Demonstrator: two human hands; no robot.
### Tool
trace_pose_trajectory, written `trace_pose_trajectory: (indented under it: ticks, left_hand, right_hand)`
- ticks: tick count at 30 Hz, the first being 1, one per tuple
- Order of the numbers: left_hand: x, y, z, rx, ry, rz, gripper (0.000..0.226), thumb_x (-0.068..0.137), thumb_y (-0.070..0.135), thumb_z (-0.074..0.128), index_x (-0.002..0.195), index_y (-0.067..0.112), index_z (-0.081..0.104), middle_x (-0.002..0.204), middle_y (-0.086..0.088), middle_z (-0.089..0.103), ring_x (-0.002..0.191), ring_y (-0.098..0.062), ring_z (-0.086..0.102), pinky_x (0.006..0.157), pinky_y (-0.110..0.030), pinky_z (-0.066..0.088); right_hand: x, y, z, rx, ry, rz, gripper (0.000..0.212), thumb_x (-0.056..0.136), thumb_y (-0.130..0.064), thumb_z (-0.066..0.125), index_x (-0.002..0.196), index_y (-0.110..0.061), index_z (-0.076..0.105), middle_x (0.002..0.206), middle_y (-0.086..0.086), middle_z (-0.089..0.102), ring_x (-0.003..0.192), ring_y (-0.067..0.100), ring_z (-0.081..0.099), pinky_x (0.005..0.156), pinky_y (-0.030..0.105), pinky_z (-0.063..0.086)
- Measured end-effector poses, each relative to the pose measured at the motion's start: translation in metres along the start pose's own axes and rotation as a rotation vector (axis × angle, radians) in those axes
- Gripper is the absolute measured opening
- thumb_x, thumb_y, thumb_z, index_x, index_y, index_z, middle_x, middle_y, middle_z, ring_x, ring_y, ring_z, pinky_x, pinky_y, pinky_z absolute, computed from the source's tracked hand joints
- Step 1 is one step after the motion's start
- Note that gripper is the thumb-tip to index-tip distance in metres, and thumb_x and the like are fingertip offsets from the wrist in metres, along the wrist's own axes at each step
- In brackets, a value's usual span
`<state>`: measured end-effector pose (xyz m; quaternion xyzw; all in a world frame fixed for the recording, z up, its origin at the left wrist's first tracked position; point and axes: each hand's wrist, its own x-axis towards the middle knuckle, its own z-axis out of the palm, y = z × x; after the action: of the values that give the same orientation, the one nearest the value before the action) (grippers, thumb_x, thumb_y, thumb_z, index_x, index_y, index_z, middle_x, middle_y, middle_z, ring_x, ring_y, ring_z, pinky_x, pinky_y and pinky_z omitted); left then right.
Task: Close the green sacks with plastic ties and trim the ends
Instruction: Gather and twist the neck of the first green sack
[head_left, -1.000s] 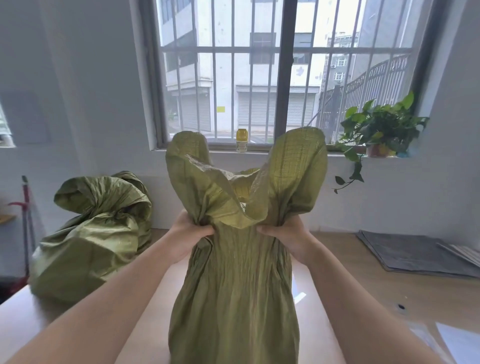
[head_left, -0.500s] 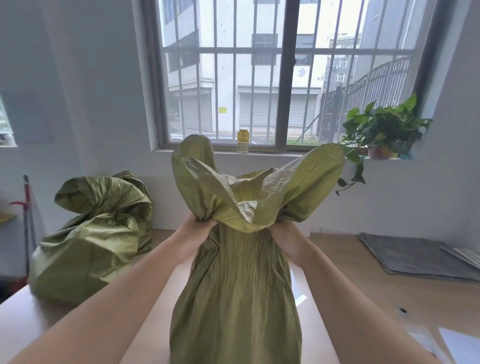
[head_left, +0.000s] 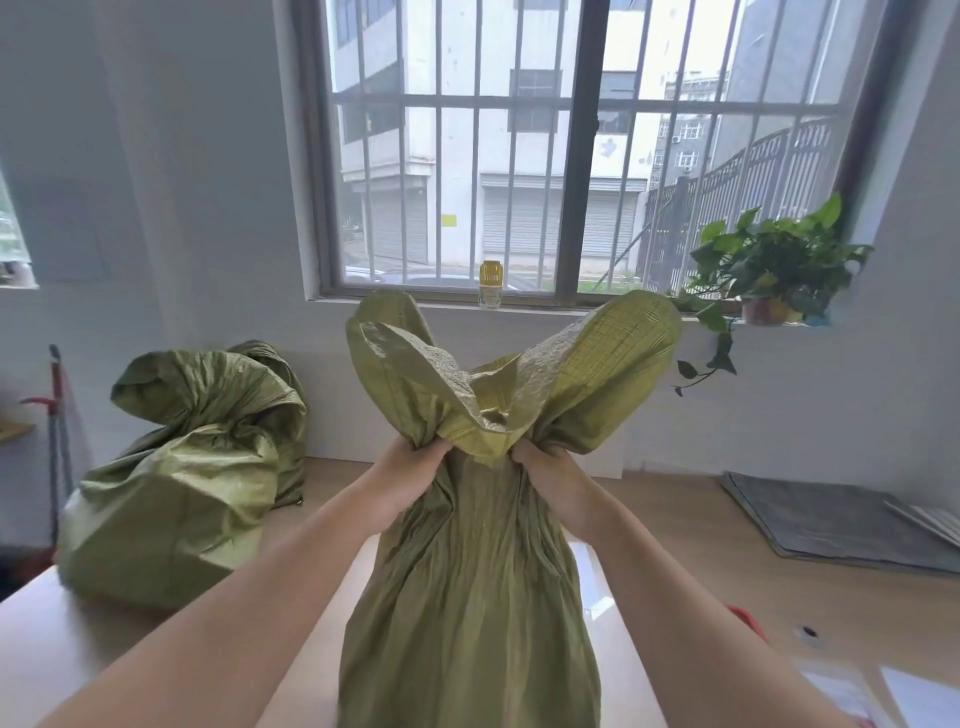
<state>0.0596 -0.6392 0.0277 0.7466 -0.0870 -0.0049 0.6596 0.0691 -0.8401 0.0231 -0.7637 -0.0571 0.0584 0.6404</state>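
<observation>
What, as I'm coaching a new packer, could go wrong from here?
The left hand and right hand grip the sack at its neck, and no tie is in view; freeing a hand to fetch one could let the gathers spring open. The mouth flares wide above the grip, so a tie might close unevenly. Released, the sack could topple on the table.
</observation>
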Motion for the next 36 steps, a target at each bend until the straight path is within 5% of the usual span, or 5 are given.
trace_pose_trajectory:
  ticks: [8,17,23,30,36]
  left_hand:
    - [-0.004,-0.002,0.013,-0.083,-0.013,0.040,0.030,0.097,0.046,0.066,0.124,0.035,0.066,0.117,0.010,0.076,0.110,-0.010,0.071,0.100,-0.037,0.055]
    - [0.001,-0.017,0.013,-0.202,0.024,0.051,0.058,0.084,0.042,0.083,0.137,0.029,0.061,0.128,0.010,0.072,0.121,-0.011,0.066,0.105,-0.040,0.051]
    - [0.014,-0.031,0.009,-0.222,0.023,0.013,0.065,0.084,0.048,0.083,0.140,0.023,0.060,0.134,-0.001,0.069,0.126,-0.026,0.065,0.107,-0.055,0.051]
    - [0.015,-0.028,0.020,-0.170,0.065,-0.005,0.040,0.098,0.033,0.067,0.136,0.021,0.061,0.122,-0.001,0.074,0.113,-0.020,0.071,0.089,-0.037,0.061]
    - [0.011,-0.020,0.026,-0.284,0.007,-0.033,0.053,0.092,0.044,0.072,0.138,0.021,0.060,0.127,-0.003,0.073,0.117,-0.021,0.070,0.102,-0.047,0.056]
  right_hand:
    - [0.000,0.001,0.008,0.079,-0.070,-0.033,0.069,0.083,-0.056,0.072,0.141,-0.020,0.059,0.128,-0.005,0.071,0.116,0.017,0.068,0.110,0.044,0.050]
    - [-0.006,-0.003,0.012,-0.035,-0.085,-0.108,0.062,0.079,-0.063,0.075,0.129,-0.027,0.067,0.124,-0.009,0.071,0.121,0.016,0.065,0.111,0.045,0.049]
    - [0.003,0.002,0.018,-0.116,-0.049,-0.066,0.065,0.071,-0.073,0.068,0.120,-0.031,0.071,0.120,0.013,0.074,0.115,0.031,0.068,0.107,0.057,0.049]
    - [0.017,0.015,0.025,-0.224,-0.071,-0.055,0.074,0.085,-0.073,0.053,0.122,-0.011,0.068,0.124,0.028,0.062,0.118,0.047,0.058,0.107,0.066,0.044]
    - [0.003,0.003,0.027,-0.270,-0.079,-0.053,0.087,0.088,-0.084,0.037,0.137,-0.016,0.061,0.112,0.005,0.070,0.112,0.026,0.062,0.108,0.039,0.043]
